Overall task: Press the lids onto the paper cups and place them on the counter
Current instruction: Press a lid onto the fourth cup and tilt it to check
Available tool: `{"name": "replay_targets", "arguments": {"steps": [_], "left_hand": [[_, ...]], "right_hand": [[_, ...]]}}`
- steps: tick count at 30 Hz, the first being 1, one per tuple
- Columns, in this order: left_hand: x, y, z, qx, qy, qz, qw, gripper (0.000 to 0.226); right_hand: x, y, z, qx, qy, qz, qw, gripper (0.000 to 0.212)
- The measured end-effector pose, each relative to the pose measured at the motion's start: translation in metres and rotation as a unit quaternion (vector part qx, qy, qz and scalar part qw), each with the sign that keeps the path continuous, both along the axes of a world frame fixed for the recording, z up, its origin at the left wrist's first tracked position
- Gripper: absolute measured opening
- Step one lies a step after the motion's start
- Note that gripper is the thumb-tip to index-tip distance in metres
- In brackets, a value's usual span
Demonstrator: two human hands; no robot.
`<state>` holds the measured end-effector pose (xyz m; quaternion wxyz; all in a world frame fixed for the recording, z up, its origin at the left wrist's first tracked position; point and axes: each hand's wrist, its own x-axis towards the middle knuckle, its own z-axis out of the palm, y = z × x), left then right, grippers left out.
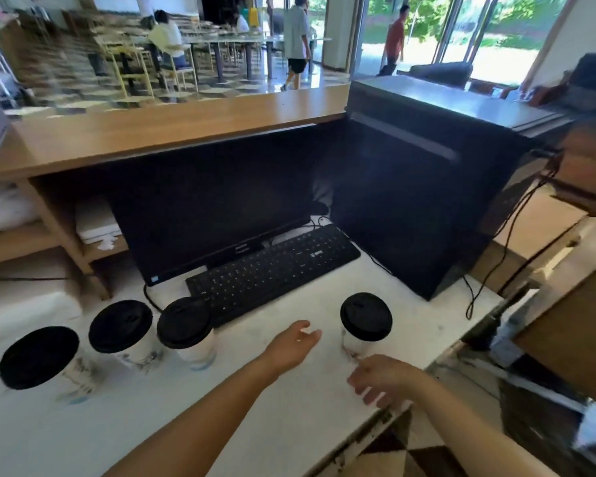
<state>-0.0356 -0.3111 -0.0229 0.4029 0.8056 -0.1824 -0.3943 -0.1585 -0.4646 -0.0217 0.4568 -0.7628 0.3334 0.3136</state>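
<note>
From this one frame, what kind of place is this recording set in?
Likely a café service counter: four white paper cups with black lids, a black monitor and keyboard, and a dining area with tables beyond.

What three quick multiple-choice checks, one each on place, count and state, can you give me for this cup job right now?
1. Where does the lone cup stand?
A. right of the keyboard's near end
B. on the wooden ledge
C. left of the three-cup row

2. How many lidded cups are on the white counter?
A. two
B. four
C. six

3. What are the left hand and right hand doing?
A. both gripping a cup
B. both empty and open
C. one holding a loose lid

Key: 1 A, it sits by the keyboard. 2 B, three in a row plus one. 3 B, fingers spread, nothing held.
</note>
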Motion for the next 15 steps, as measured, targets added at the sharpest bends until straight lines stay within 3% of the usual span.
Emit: {"name": "replay_targets", "arguments": {"steps": [4, 6, 9, 15], "left_hand": [[-0.003, -0.044, -0.001, -0.021, 0.024, -0.029, 0.999, 0.051], [-0.003, -0.055, -0.005, -0.031, 0.031, -0.057, 0.997, 0.065], [-0.002, -0.064, -0.009, -0.072, 0.037, -0.066, 0.994, 0.083], [0.003, -0.068, -0.008, -0.103, 0.050, -0.032, 0.993, 0.070]], "right_hand": [[-0.016, -0.039, -0.005, -0.088, -0.058, -0.071, 0.992, 0.072], [-0.011, -0.049, -0.007, -0.086, -0.128, -0.098, 0.983, 0.084], [0.001, -0.055, -0.011, -0.034, -0.223, -0.117, 0.967, 0.090], [0.018, -0.058, -0.026, 0.004, -0.263, -0.108, 0.959, 0.091]]}}
